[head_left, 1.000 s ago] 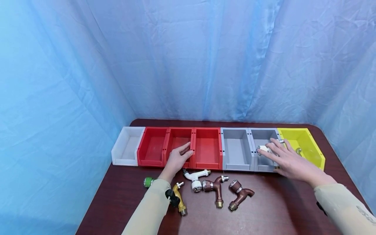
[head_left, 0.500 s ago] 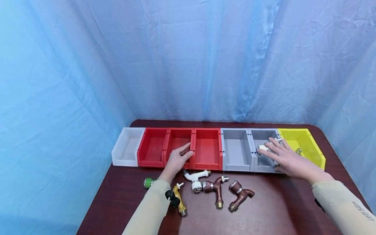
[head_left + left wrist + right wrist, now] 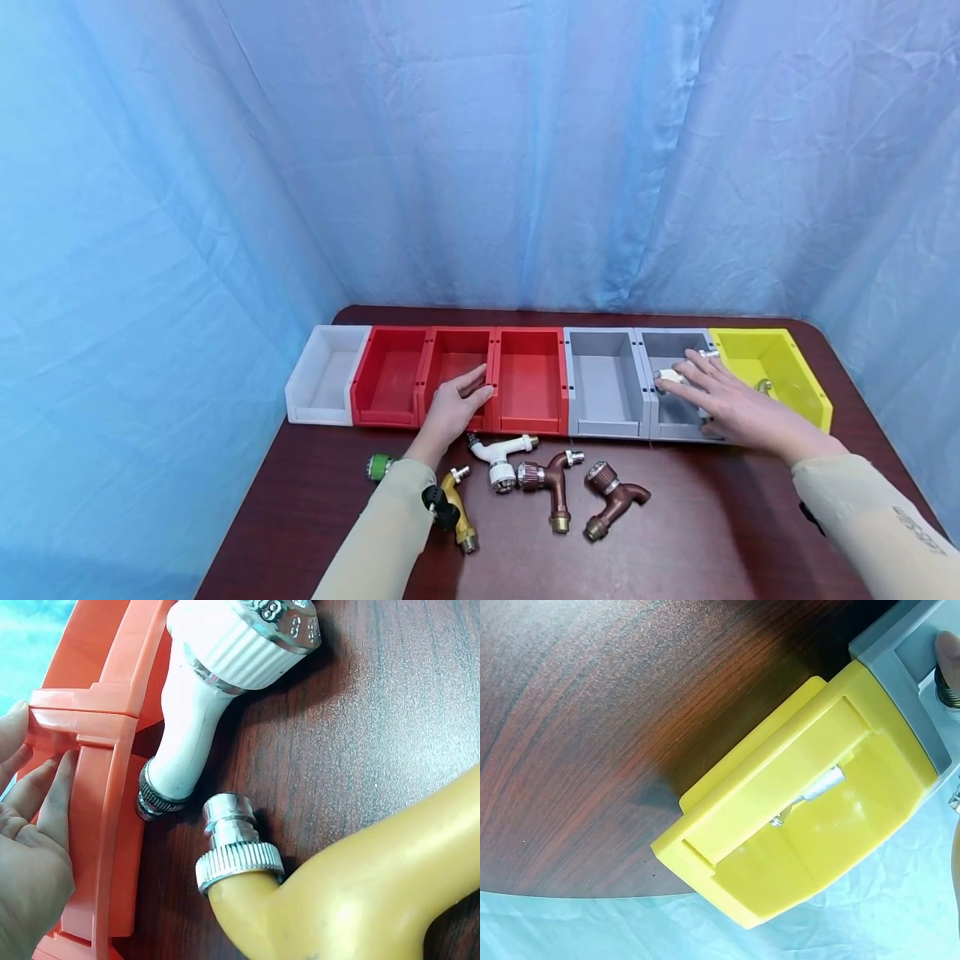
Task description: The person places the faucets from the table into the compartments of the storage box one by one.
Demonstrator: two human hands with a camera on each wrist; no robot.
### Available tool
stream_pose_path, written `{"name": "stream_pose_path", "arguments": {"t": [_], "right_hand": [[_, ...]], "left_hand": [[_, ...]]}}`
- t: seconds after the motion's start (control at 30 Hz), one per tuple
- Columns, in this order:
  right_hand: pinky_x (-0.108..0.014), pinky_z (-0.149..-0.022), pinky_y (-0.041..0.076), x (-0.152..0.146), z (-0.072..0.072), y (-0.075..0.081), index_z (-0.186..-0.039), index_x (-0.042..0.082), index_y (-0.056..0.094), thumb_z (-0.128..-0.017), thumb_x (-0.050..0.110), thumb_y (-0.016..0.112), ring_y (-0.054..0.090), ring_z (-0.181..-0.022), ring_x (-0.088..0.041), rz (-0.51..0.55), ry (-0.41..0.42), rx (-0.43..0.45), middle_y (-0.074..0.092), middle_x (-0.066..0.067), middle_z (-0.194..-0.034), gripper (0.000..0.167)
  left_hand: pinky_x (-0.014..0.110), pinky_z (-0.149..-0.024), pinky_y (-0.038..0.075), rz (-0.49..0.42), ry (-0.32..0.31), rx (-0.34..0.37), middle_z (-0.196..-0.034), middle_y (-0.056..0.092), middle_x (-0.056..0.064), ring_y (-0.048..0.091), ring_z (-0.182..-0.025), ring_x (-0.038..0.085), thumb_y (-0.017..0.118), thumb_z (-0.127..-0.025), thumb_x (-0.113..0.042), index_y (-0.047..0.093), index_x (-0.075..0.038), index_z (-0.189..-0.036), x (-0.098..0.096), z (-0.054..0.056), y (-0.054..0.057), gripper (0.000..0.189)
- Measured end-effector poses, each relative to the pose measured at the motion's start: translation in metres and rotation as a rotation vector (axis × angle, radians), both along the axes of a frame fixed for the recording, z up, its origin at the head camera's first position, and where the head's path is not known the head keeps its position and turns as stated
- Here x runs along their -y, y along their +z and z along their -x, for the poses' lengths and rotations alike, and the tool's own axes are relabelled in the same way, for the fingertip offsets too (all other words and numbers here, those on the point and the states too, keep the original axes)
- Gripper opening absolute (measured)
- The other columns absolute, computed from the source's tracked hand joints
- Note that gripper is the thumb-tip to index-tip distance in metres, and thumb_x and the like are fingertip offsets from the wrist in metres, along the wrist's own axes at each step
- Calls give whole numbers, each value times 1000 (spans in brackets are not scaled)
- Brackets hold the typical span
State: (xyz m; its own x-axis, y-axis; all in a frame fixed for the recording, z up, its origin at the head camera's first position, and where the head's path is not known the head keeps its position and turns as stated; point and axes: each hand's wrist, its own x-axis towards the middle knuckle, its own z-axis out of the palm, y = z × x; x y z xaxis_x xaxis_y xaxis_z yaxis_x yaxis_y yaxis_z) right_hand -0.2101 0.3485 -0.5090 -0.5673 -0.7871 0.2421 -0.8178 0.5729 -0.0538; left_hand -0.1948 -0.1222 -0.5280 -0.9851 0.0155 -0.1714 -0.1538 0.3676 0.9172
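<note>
My left hand [image 3: 453, 408] rests at the middle red bin [image 3: 457, 354], its fairly straight fingers inside and touching the wall shared with the right-hand red bin [image 3: 528, 367]. My right hand [image 3: 731, 408] holds a faucet with a white knob [image 3: 668, 377] over the right grey bin [image 3: 667, 342]; fingers and palm hide most of its body. In the right wrist view, my thumb [image 3: 949, 654] lies by its threaded end [image 3: 946, 690]. Below my left hand, a white faucet [image 3: 497, 452] and a yellow faucet [image 3: 463, 512] lie on the table.
Two brown faucets [image 3: 555, 487] lie mid-table, and a green knob [image 3: 378, 467] shows beside the left sleeve. A white bin [image 3: 330, 367] ends the row at left, a yellow bin [image 3: 780, 358] at right, with a small metal-ended piece [image 3: 825, 784] inside. Blue curtains hang behind.
My right hand has shifted slightly up and left, carrying the white-knobbed faucet a little with it over the right grey bin. My left hand has stayed in place.
</note>
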Motion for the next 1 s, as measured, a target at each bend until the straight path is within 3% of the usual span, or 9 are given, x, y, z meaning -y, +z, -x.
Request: {"name": "stream_pose_path", "arguments": {"t": [0.23,0.4,0.73,1.0], "right_hand": [[-31,-127,-1,-1,3,1,-155,16,45,-60,2,96,31,-146,-49,-20,-15,23,46,-23,-152,109],[-29,-126,0,1,4,2,-154,16,46,-58,4,98,27,-151,-42,-12,-13,25,48,-23,-151,110],[-41,-128,12,5,4,7,-157,17,42,-64,17,98,38,-143,-48,-40,-81,78,44,-21,-155,108],[-42,-129,5,5,2,6,-157,16,42,-69,27,95,36,-145,-47,-33,-86,65,48,-23,-153,103]], "left_hand": [[46,-106,51,-2,-2,-3,-146,60,6,52,-138,26,70,-98,-31,53,-22,-151,0,0,1,56],[46,-106,51,0,1,-5,-145,60,7,53,-138,26,70,-98,-31,54,-22,-150,0,0,1,55],[46,-107,50,-5,8,6,-146,60,5,52,-138,25,70,-99,-32,55,-25,-150,-1,-1,3,54],[46,-108,50,-7,11,2,-145,60,5,52,-139,25,70,-98,-31,56,-25,-149,0,-1,2,53]]}}
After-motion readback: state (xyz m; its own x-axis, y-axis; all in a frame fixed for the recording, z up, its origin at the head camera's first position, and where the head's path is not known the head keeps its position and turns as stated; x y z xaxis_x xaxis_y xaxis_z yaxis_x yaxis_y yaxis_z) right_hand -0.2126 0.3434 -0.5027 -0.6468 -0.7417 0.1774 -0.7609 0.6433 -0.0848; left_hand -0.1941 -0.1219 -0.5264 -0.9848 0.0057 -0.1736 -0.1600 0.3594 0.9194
